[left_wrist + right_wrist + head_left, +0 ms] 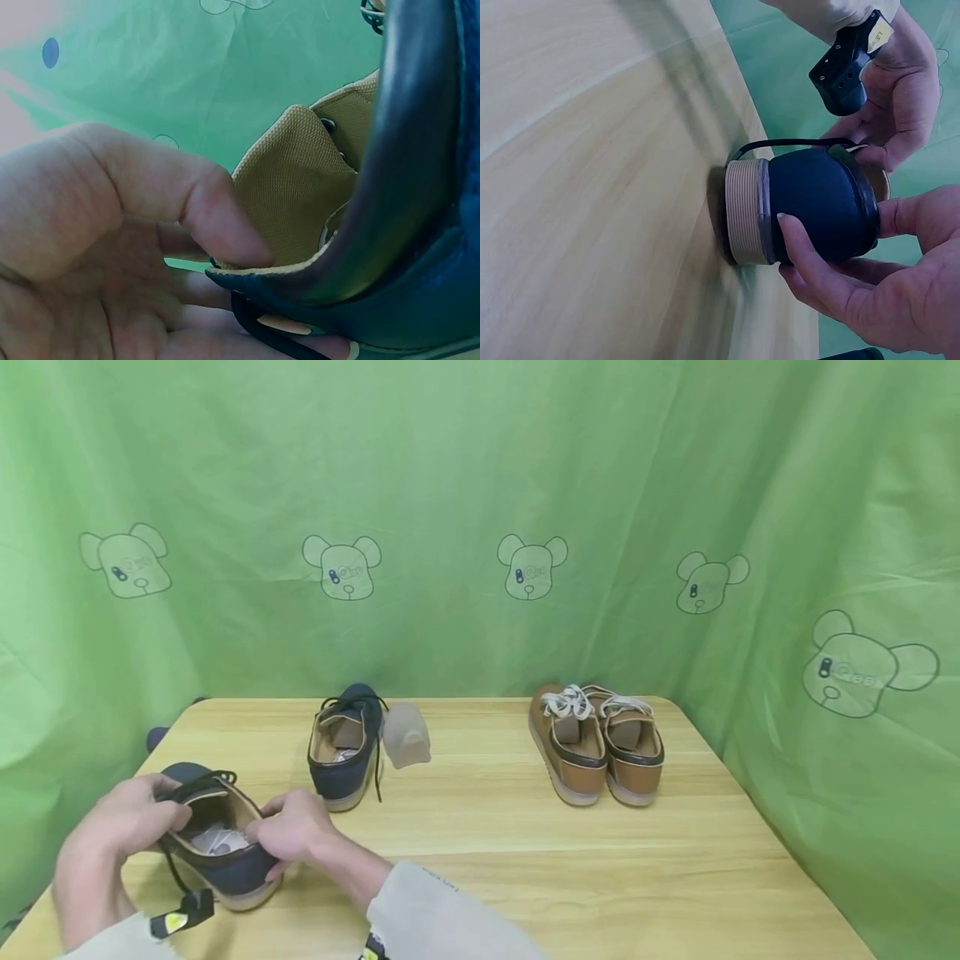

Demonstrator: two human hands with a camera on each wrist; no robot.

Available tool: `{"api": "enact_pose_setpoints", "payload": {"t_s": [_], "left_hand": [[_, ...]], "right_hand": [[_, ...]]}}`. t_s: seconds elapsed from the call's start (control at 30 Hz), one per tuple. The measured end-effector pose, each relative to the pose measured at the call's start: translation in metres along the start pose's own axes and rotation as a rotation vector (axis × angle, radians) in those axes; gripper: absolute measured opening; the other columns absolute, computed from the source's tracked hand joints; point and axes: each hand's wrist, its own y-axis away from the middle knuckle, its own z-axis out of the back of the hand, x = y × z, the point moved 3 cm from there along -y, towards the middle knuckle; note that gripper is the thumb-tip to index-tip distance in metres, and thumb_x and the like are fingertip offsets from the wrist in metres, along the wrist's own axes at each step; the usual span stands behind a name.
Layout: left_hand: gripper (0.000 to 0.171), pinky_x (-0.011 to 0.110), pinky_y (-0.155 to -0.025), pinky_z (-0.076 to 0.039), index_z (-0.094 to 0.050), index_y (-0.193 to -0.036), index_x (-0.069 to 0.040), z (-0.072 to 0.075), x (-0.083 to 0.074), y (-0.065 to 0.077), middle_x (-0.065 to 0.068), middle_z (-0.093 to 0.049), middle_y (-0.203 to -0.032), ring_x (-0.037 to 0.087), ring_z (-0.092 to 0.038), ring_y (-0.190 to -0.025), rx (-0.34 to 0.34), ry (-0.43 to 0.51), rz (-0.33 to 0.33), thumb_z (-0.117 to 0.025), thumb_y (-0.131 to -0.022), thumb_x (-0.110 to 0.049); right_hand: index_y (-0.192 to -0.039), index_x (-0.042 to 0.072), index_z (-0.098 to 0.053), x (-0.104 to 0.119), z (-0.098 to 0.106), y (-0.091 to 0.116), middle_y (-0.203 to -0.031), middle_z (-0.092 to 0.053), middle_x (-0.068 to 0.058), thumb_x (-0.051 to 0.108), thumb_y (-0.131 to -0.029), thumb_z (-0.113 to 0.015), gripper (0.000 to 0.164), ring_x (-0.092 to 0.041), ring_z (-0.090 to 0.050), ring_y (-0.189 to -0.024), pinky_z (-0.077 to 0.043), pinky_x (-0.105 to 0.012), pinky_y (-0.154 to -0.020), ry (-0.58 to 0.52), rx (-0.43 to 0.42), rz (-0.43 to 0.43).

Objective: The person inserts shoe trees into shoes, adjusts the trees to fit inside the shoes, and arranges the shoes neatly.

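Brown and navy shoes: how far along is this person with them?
Seemingly done: the brown shoes stand side by side. In hand: the nearer navy shoe, gripped by the left hand and right hand. Possibly left: pairing it with the other navy shoe, which stands apart, and dealing with the loose beige piece beside that one.

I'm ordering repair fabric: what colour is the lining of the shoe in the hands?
The lining is tan, seen best in the left wrist view.

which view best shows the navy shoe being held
The head view: it shows the navy lace-up shoe almost whole. Left wrist shows mainly its dark collar and tan lining, close up; right wrist, its heel and ridged sole.
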Motion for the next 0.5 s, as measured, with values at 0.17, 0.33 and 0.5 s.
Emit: {"api": "enact_pose_setpoints", "payload": {"t_s": [0.17, 0.33, 0.5], "left_hand": [[0.059, 0.063, -0.082, -0.050, -0.043, -0.134, 0.017, 0.005, -0.004, 0.001, 0.023, -0.070, -0.105, 0.032, -0.067, -0.093, -0.027, -0.013, -0.004, -0.062, -0.089, -0.017], [0.068, 0.061, -0.081, -0.050, -0.037, -0.142, 0.016, 0.011, -0.009, 0.003, 0.029, -0.068, -0.110, 0.035, -0.067, -0.094, -0.094, -0.015, -0.021, -0.063, -0.091, -0.020], [0.067, 0.057, -0.078, -0.050, -0.038, -0.145, 0.012, 0.014, -0.019, 0.010, 0.029, -0.069, -0.110, 0.039, -0.064, -0.097, -0.177, -0.006, -0.047, -0.063, -0.093, -0.023]], "right_hand": [[-0.103, 0.011, -0.078, 0.006, 0.008, 0.002, -0.069, -0.066, -0.015, 0.008, -0.081, -0.075, 0.023, -0.032, -0.067, -0.044, -0.059, -0.039, -0.048, 0.029, -0.001, 0.026], [-0.107, 0.015, -0.079, 0.014, 0.019, 0.006, -0.072, -0.069, -0.017, 0.011, -0.082, -0.076, 0.026, -0.029, -0.065, -0.041, -0.060, -0.041, -0.049, 0.076, -0.027, 0.079], [-0.108, 0.014, -0.079, 0.022, 0.032, 0.011, -0.079, -0.070, -0.015, 0.011, -0.083, -0.076, 0.026, -0.024, -0.065, -0.041, -0.057, -0.034, -0.041, 0.083, -0.031, 0.139]]}}
